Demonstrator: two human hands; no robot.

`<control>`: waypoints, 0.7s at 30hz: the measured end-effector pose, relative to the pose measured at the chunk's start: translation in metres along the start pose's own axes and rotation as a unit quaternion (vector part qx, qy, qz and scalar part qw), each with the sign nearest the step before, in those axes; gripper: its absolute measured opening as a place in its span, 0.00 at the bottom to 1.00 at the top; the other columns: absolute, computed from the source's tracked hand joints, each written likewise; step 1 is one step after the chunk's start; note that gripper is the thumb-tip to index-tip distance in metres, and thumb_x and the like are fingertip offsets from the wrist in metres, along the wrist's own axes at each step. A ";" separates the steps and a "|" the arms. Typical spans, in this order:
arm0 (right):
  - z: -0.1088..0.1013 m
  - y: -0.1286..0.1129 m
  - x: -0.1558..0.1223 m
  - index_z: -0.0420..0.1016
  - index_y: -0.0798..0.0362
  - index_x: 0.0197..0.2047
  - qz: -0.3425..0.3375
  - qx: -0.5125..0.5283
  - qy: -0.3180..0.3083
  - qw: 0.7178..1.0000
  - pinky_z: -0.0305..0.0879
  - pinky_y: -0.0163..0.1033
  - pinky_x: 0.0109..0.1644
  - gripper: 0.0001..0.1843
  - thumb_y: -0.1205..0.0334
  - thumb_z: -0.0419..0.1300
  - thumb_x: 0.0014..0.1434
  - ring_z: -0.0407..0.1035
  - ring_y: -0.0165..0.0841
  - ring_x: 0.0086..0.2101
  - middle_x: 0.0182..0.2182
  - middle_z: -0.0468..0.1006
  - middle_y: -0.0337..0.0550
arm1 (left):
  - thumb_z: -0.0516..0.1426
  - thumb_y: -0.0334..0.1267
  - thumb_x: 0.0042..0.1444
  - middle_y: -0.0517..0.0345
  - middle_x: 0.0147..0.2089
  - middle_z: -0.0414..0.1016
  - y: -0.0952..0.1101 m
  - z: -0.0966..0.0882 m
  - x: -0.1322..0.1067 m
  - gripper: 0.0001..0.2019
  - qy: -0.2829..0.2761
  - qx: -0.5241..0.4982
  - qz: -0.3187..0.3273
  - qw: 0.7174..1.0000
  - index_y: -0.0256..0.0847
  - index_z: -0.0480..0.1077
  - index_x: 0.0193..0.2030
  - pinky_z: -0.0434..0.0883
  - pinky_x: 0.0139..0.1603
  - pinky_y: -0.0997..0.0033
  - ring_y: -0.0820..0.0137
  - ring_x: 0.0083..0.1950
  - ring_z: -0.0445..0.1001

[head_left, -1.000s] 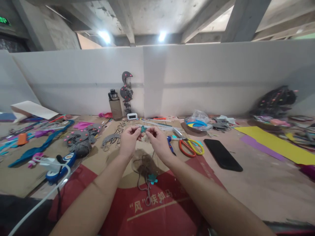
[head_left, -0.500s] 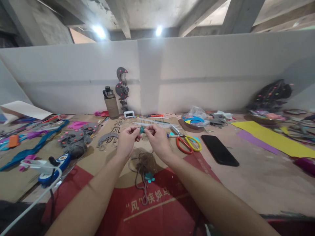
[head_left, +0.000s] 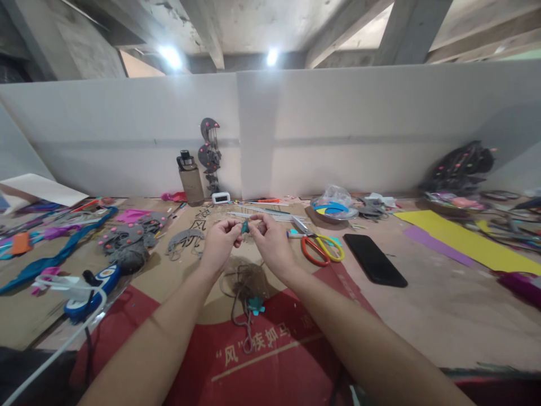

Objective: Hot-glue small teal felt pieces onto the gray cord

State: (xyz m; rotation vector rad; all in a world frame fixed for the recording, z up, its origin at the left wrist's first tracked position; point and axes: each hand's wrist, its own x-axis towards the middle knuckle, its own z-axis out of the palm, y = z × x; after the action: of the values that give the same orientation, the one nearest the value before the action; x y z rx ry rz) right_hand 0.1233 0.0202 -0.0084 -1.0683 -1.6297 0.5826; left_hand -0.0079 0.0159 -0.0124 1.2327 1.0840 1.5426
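My left hand (head_left: 220, 243) and my right hand (head_left: 270, 242) are raised together over the cardboard, fingertips pinching a small teal foam piece (head_left: 244, 226) between them. Both hands are closed on it. Below the hands a tangle of brown cord (head_left: 245, 282) lies on the cardboard, with another teal foam piece (head_left: 255, 306) on it. A thin strand seems to run from the hands down to the cord, but it is too fine to be sure.
Orange and yellow scissors (head_left: 321, 248) and a black phone (head_left: 374, 259) lie to the right. A blue glue gun (head_left: 91, 286) with white cable sits left, by grey foam shapes (head_left: 131, 239). A bottle (head_left: 190, 179) stands at the white wall. Yellow sheet (head_left: 465, 239) far right.
The hands have closed in a little on the teal piece and my view has shifted slightly left and down. Nothing on the table has moved.
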 end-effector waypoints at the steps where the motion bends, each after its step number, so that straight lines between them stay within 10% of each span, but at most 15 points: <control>1: 0.000 0.000 0.000 0.72 0.52 0.39 -0.002 -0.001 -0.006 1.000 0.54 0.34 0.30 0.12 0.57 0.54 0.56 0.59 0.30 0.25 0.22 0.66 0.36 | 0.62 0.41 0.45 0.61 0.19 0.66 0.000 0.000 0.000 0.10 -0.003 0.000 -0.004 1.000 0.36 0.70 0.28 0.59 0.20 0.78 0.78 0.19 0.62; 21: 0.001 0.009 0.000 0.69 0.53 0.28 0.011 0.005 -0.020 1.000 0.55 0.33 0.29 0.08 0.58 0.53 0.53 0.62 0.29 0.26 0.23 0.71 0.37 | 0.63 0.38 0.42 0.59 0.21 0.69 0.003 0.000 -0.001 0.10 -0.059 -0.032 -0.049 0.997 0.35 0.72 0.30 0.62 0.22 0.77 0.77 0.21 0.65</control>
State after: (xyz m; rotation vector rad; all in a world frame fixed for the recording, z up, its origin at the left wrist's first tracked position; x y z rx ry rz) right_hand 0.1255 0.0246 -0.0160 -1.0750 -1.6483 0.6299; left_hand -0.0083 0.0144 -0.0094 1.1941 0.9958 1.4015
